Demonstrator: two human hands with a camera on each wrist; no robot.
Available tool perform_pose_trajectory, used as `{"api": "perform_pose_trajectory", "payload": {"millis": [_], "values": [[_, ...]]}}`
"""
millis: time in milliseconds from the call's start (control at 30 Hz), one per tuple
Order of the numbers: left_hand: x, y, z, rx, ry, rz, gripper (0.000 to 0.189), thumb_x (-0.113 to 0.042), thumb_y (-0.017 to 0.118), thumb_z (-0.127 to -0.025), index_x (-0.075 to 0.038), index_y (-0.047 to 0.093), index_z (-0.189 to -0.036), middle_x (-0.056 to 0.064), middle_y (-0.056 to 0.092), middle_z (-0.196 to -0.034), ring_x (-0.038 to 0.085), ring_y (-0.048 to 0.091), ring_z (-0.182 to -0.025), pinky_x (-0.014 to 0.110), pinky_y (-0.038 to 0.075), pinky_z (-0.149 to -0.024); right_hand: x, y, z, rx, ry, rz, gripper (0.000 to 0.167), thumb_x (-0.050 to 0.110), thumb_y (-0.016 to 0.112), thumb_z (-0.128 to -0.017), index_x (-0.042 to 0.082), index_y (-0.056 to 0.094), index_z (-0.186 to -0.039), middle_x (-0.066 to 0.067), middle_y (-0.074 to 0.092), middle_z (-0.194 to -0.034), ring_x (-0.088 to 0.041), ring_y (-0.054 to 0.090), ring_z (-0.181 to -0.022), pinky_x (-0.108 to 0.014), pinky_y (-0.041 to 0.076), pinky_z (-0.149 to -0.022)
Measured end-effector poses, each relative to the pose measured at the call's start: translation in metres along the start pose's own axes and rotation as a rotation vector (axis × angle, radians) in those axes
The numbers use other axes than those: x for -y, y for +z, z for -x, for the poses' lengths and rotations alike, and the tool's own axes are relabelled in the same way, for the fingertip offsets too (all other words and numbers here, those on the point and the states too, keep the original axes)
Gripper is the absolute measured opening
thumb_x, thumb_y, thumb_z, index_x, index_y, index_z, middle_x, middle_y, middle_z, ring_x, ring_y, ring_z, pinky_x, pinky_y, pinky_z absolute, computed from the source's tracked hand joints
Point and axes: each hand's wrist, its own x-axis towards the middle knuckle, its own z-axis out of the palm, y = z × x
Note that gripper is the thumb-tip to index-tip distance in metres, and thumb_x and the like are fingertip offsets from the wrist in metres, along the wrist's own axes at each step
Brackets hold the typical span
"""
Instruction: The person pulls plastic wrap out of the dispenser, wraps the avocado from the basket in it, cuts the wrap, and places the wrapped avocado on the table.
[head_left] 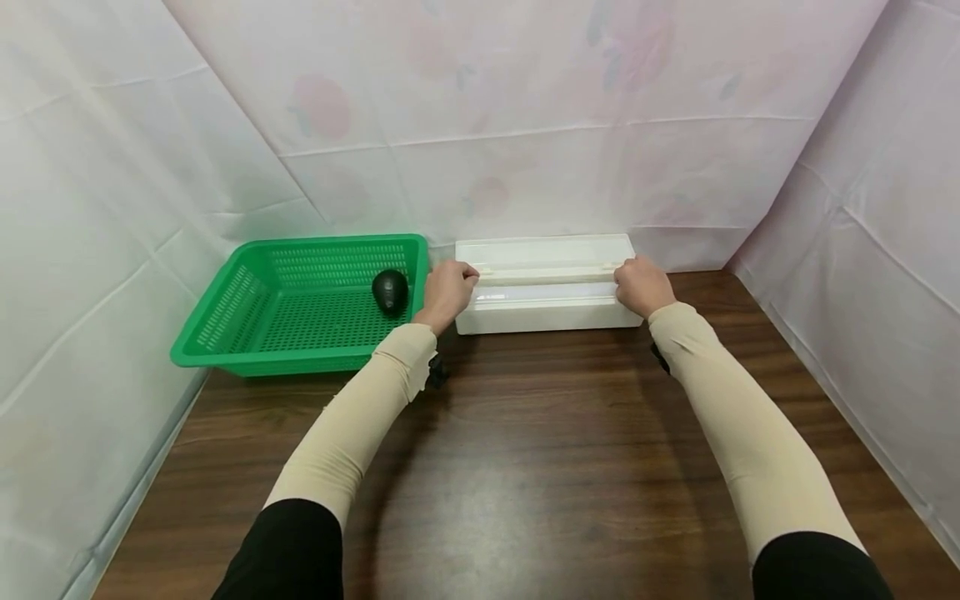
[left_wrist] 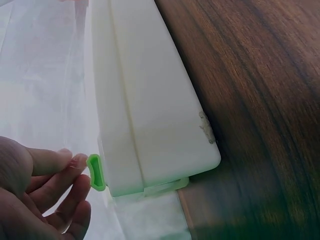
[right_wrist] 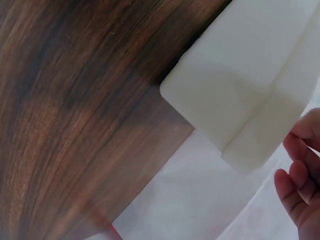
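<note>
A long white cling film dispenser [head_left: 547,317] stands against the back cloth, with a pale bar [head_left: 547,275] running along it and a glossy strip in front of that. My left hand [head_left: 447,292] is at its left end, thumb and forefinger pinched together on what looks like the clear film's edge. In the left wrist view, those fingertips are beside a small green end piece [left_wrist: 96,172]. At the opposite end my right hand [head_left: 642,285] pinches in the same way, its fingertips [right_wrist: 292,137] against the box's edge. The film itself barely shows.
Left of the dispenser sits a green plastic basket [head_left: 285,364] holding a dark avocado-shaped object [head_left: 390,292]. Both rest on a dark wooden table [head_left: 525,467]. Pale cloth [head_left: 487,167] hangs behind and on both sides.
</note>
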Motion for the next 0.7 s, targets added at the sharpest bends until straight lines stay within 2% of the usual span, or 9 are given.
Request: {"api": "perform_pose_trajectory", "payload": {"millis": [100,267,367,533,700], "values": [[0.001,-0.001,0.001,0.006,0.005,0.005,0.023,-0.017,0.057,-0.099,-0.009,0.074,-0.111,0.008,0.073,-0.111,0.025,0.068,-0.095,0.04,0.055,-0.085,-0.003,-0.001,-0.001,-0.005,0.026,-0.026,0.025,-0.008,0.048,-0.083,-0.003,0.066,-0.067,-0.019,0.062,-0.071,-0.032,0.052,-0.069,-0.043,0.044,-0.061],[0.002,0.0,0.001,0.03,0.007,0.023,0.021,-0.014,0.058,-0.097,-0.006,0.075,-0.108,0.01,0.073,-0.108,0.026,0.068,-0.094,0.041,0.055,-0.083,-0.01,0.002,0.001,-0.061,0.056,-0.125,0.021,0.0,0.054,-0.091,-0.007,0.074,-0.09,-0.025,0.068,-0.088,-0.039,0.057,-0.086,-0.05,0.05,-0.078],[0.002,0.002,0.0,0.036,0.012,0.018,0.021,-0.014,0.058,-0.098,-0.007,0.075,-0.107,0.009,0.073,-0.107,0.026,0.068,-0.093,0.04,0.056,-0.082,-0.014,0.004,0.003,-0.079,0.077,-0.163,0.02,0.004,0.058,-0.092,-0.007,0.074,-0.096,-0.025,0.071,-0.095,-0.041,0.059,-0.091,-0.051,0.049,-0.085],[-0.002,0.004,-0.001,0.034,0.031,0.026,0.02,-0.014,0.059,-0.097,-0.005,0.075,-0.107,0.01,0.073,-0.106,0.027,0.067,-0.093,0.041,0.055,-0.083,-0.019,0.006,0.007,-0.121,0.113,-0.201,0.018,0.003,0.059,-0.089,-0.007,0.074,-0.094,-0.025,0.071,-0.092,-0.039,0.057,-0.086,-0.05,0.048,-0.079],[-0.004,0.006,-0.001,0.002,0.04,0.021,0.021,-0.014,0.06,-0.097,-0.005,0.075,-0.108,0.011,0.074,-0.107,0.027,0.068,-0.095,0.041,0.055,-0.084,-0.021,0.005,0.008,-0.174,0.081,-0.192,0.017,0.0,0.059,-0.09,-0.008,0.074,-0.092,-0.025,0.072,-0.088,-0.037,0.053,-0.08,-0.048,0.046,-0.075]]}}
